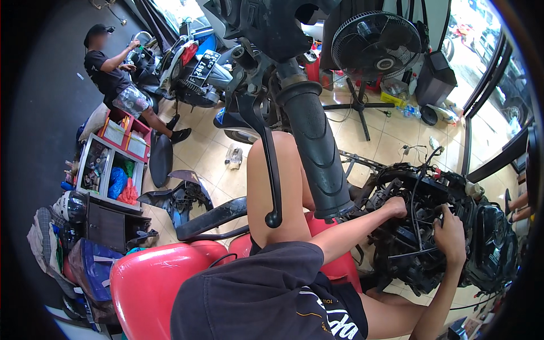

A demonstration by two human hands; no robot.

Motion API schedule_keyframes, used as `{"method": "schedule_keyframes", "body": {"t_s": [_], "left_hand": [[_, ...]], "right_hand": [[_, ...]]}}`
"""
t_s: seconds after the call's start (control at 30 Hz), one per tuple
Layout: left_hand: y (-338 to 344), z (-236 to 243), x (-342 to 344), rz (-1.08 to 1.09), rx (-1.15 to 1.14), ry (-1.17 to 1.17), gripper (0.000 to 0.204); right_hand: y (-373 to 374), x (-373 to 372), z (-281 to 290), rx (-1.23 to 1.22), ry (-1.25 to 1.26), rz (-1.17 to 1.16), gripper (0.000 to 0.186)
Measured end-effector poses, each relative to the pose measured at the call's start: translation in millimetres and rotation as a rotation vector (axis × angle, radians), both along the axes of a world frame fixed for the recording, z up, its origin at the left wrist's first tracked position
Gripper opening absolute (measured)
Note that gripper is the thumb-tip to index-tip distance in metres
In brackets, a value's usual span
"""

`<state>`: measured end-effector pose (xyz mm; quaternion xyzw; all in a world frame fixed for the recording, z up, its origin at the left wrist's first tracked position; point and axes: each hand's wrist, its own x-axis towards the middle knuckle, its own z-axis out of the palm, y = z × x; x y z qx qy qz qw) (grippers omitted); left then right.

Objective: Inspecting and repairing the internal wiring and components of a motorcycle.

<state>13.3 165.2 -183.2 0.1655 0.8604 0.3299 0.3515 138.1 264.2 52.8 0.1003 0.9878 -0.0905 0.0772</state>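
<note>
To the right, a stripped motorcycle body shows bare frame, cables and dark parts. My left hand is closed among its cables, and what its fingers hold is hidden. Nearer the edge, my right hand curls its fingers and thumb round a small dark part that I cannot make out. A black cable rises between the two hands. Below it, a thin dark rod lies across the parts. Close to the camera, a handlebar grip and its black lever hang over my knee.
I sit on a red chair. A floor fan stands ahead. At left are a shelf cabinet, a loose seat and dark fairing pieces. Another person stands at a motorcycle at the far left.
</note>
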Motion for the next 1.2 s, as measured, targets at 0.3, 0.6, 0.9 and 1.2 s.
{"method": "schedule_keyframes", "body": {"t_s": [0.3, 0.6, 0.9, 1.2], "left_hand": [[-1.3, 1.4, -0.2, -0.006, 0.013, 0.006, 0.034], [-1.4, -0.2, 0.4, 0.008, -0.008, -0.006, 0.034], [-8.5, 0.9, -3.3, -0.002, -0.011, -0.016, 0.036], [-1.8, 3.7, 3.9, -0.109, -0.011, 0.092, 0.032]], "right_hand": [[-4.1, 1.0, -2.1, 0.014, 0.040, -0.033, 0.032], [-7.9, -6.0, -3.2, -0.085, 0.118, -0.117, 0.030], [-6.1, -8.4, 6.2, -0.176, 0.029, -0.221, 0.030], [1.3, 5.1, 5.7, -0.166, 0.125, -0.107, 0.031]]}}
